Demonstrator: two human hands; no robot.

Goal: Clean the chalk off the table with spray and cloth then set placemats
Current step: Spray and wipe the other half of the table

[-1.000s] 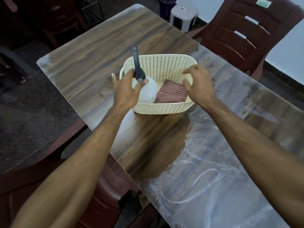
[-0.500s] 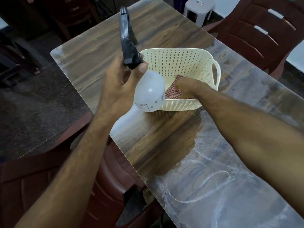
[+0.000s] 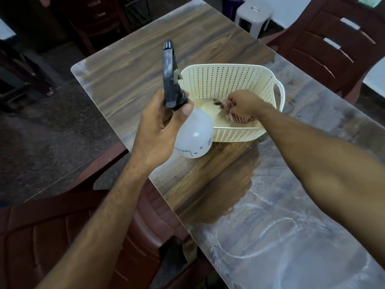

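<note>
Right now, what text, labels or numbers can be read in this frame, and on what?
None legible.
Translucent white spray bottle: dark printed label near its base, too blurred.
Grey plastic stool: small dark mark, too small.
Brown plastic chair: green sticker at frame edge, unreadable.

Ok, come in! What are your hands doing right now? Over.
Left hand grips white plastic spray bottle, lifted. Right hand pinches red checked cloth inside cream perforated basket. Chalk smears uncleaned. Nothing blocking.
</note>
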